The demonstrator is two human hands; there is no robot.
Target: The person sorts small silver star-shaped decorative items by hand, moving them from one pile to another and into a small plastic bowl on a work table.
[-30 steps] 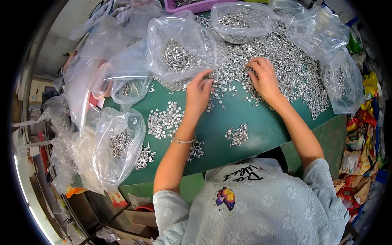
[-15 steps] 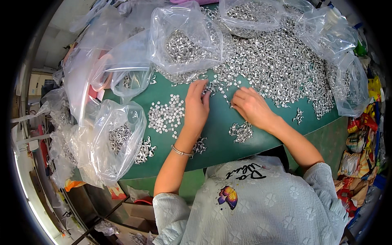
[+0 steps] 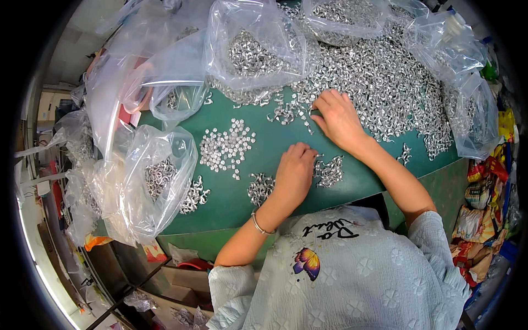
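Observation:
My left hand [image 3: 297, 171] is low over the green table, its fingers curled together. Its fingertips meet the edge of a small pile of curved silver metal pieces [image 3: 329, 172]; what they pinch, if anything, is too small to make out. Farther off, my right hand [image 3: 339, 120] rests at the near edge of a big heap of the same pieces [image 3: 379, 82], thumb and fingers apart. A few loose pieces [image 3: 287, 113] lie left of it. Beside my left wrist is another small pile [image 3: 260, 188]. Small whitish-silver cube-like pieces [image 3: 225, 146] are spread farther left.
Clear plastic bags of metal pieces [image 3: 256, 52] stand along the back, with another bag [image 3: 162, 181] at the left and one [image 3: 473, 113] at the right. A small cluster [image 3: 405, 154] lies near the table's right front. Colourful packages [image 3: 478, 214] are stacked beyond the right edge.
My left hand has come back from the heap's edge toward me and right, to the small pile. My right hand has moved slightly away from me, and its thumb has spread from the fingers.

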